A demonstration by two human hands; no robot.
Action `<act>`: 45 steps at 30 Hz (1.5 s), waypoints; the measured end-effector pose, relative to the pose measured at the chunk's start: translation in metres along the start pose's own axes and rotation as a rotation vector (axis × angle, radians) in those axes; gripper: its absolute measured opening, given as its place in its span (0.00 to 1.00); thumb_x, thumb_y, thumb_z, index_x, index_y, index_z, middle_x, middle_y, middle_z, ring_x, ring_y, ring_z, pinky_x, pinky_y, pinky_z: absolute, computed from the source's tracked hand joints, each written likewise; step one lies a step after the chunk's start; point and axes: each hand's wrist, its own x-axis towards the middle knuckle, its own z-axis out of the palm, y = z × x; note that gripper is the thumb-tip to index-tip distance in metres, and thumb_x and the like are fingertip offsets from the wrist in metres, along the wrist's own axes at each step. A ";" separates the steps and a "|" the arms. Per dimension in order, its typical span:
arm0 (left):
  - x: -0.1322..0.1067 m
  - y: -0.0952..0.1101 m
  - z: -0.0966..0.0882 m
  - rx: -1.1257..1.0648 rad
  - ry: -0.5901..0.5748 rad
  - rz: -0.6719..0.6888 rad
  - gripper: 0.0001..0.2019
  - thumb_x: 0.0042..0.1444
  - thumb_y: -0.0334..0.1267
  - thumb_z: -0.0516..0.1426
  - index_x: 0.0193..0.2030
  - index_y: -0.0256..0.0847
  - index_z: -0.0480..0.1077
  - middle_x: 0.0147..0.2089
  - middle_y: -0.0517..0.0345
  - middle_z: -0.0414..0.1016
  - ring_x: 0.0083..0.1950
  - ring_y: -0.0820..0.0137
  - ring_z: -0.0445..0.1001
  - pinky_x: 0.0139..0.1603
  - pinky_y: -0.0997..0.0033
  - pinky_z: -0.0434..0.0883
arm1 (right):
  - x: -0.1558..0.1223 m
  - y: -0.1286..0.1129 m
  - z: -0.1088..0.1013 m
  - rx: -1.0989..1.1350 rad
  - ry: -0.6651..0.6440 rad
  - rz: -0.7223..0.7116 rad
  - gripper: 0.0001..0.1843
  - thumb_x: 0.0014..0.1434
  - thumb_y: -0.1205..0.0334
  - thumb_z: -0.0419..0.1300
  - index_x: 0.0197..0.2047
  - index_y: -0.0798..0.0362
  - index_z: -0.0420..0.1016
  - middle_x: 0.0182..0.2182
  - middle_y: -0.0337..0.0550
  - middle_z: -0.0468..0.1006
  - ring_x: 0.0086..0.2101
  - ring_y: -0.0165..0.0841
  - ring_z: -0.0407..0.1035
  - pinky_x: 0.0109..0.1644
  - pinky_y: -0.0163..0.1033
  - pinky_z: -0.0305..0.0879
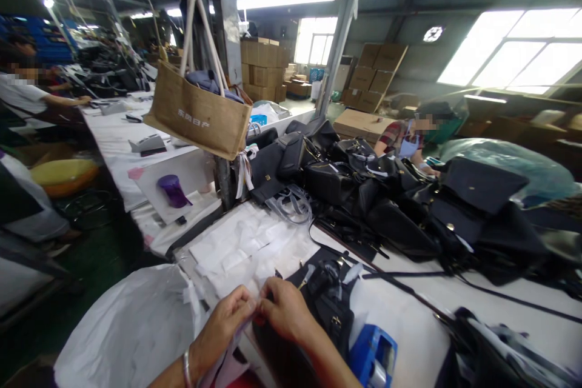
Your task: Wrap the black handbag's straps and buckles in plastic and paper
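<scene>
My left hand (231, 315), with a silver bangle at the wrist, is closed in a pinch, fingertips against those of my right hand (282, 309). The right hand is also pinched. What lies between the fingertips is too small and covered to make out. A pale, thin strip (234, 345) hangs under the left hand. Just right of my hands lies a black bag (334, 306) with metal fittings and bits of clear wrapping. A blue tape dispenser (373, 354) stands in front of that bag. White sheets (248, 239) are spread on the table beyond my hands.
Black bags (331, 179) are heaped along the table's far side. To the left is a large white plastic sack (127, 327). A tan tote (195, 109) hangs from a post. A co-worker (404, 139) sits behind the heap; another person (27, 91) works far left.
</scene>
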 end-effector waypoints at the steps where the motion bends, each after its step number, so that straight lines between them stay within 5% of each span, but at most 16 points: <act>1: 0.001 -0.002 -0.001 -0.018 -0.029 -0.014 0.14 0.57 0.49 0.56 0.34 0.39 0.67 0.30 0.58 0.74 0.32 0.69 0.69 0.33 0.73 0.62 | 0.001 0.001 0.000 -0.021 -0.006 -0.007 0.02 0.52 0.67 0.59 0.31 0.51 0.71 0.29 0.37 0.77 0.32 0.31 0.70 0.33 0.32 0.55; 5: 0.008 -0.013 -0.008 -0.087 -0.083 -0.038 0.15 0.55 0.49 0.58 0.32 0.39 0.65 0.30 0.56 0.77 0.32 0.68 0.73 0.33 0.72 0.63 | 0.001 0.008 -0.004 -0.007 -0.088 -0.131 0.08 0.54 0.65 0.57 0.40 0.50 0.70 0.34 0.37 0.78 0.35 0.33 0.72 0.37 0.33 0.60; 10: 0.002 -0.019 -0.028 -0.157 -0.046 -0.072 0.15 0.54 0.50 0.58 0.31 0.40 0.63 0.30 0.55 0.78 0.34 0.64 0.76 0.37 0.69 0.66 | -0.010 0.029 -0.009 -0.074 -0.209 -0.333 0.37 0.51 0.64 0.63 0.61 0.49 0.54 0.50 0.47 0.73 0.46 0.40 0.71 0.47 0.38 0.64; 13: -0.017 -0.019 -0.040 -0.130 0.042 -0.053 0.15 0.55 0.51 0.57 0.31 0.39 0.65 0.31 0.55 0.78 0.35 0.65 0.74 0.37 0.70 0.65 | -0.018 0.027 -0.020 -0.089 -0.210 -0.394 0.30 0.57 0.68 0.58 0.62 0.48 0.56 0.52 0.47 0.72 0.50 0.38 0.69 0.51 0.38 0.63; 16: -0.044 -0.018 -0.041 -0.125 0.156 -0.062 0.15 0.54 0.49 0.58 0.30 0.39 0.66 0.27 0.61 0.73 0.30 0.72 0.69 0.32 0.74 0.61 | -0.024 0.006 -0.043 -0.062 -0.261 -0.434 0.20 0.61 0.59 0.57 0.57 0.43 0.65 0.48 0.41 0.75 0.47 0.36 0.71 0.49 0.36 0.63; 20: -0.070 -0.016 -0.024 -0.223 0.214 -0.059 0.13 0.55 0.48 0.59 0.31 0.39 0.67 0.30 0.61 0.72 0.32 0.71 0.67 0.34 0.74 0.62 | -0.026 -0.029 -0.072 -0.115 -0.328 -0.471 0.16 0.62 0.49 0.56 0.51 0.42 0.71 0.41 0.39 0.78 0.40 0.36 0.73 0.43 0.35 0.62; 24: -0.073 -0.014 -0.008 -0.273 0.224 -0.043 0.13 0.54 0.47 0.59 0.32 0.38 0.69 0.35 0.57 0.74 0.35 0.69 0.68 0.38 0.72 0.64 | -0.023 -0.043 -0.074 -0.265 -0.286 -0.501 0.16 0.65 0.48 0.50 0.42 0.46 0.75 0.32 0.39 0.79 0.33 0.33 0.72 0.36 0.34 0.58; 30: -0.070 -0.011 0.010 -0.285 0.223 0.013 0.10 0.56 0.44 0.58 0.32 0.38 0.69 0.32 0.59 0.73 0.34 0.71 0.67 0.37 0.74 0.63 | -0.021 -0.045 -0.043 -0.409 -0.259 -0.581 0.19 0.66 0.47 0.48 0.36 0.50 0.73 0.29 0.40 0.78 0.29 0.31 0.70 0.31 0.33 0.53; 36: -0.061 -0.009 0.022 -0.211 0.210 0.078 0.11 0.58 0.44 0.55 0.33 0.39 0.68 0.32 0.59 0.72 0.35 0.70 0.67 0.38 0.73 0.62 | -0.021 -0.033 -0.015 -0.384 -0.264 -0.532 0.18 0.66 0.48 0.47 0.50 0.51 0.66 0.28 0.40 0.77 0.29 0.33 0.71 0.31 0.34 0.53; 41: -0.059 -0.023 -0.008 0.096 0.277 0.096 0.12 0.59 0.45 0.53 0.30 0.40 0.65 0.28 0.63 0.65 0.32 0.71 0.63 0.35 0.74 0.60 | -0.018 -0.001 -0.035 -0.215 -0.364 -0.472 0.20 0.62 0.44 0.54 0.49 0.50 0.68 0.29 0.36 0.75 0.29 0.30 0.68 0.32 0.31 0.56; 45: -0.057 -0.031 -0.017 0.123 0.292 0.081 0.12 0.60 0.45 0.52 0.31 0.40 0.65 0.29 0.63 0.65 0.34 0.70 0.64 0.36 0.73 0.61 | -0.013 0.006 -0.051 -0.180 -0.406 -0.419 0.19 0.63 0.46 0.52 0.43 0.52 0.73 0.34 0.39 0.77 0.32 0.30 0.70 0.33 0.31 0.57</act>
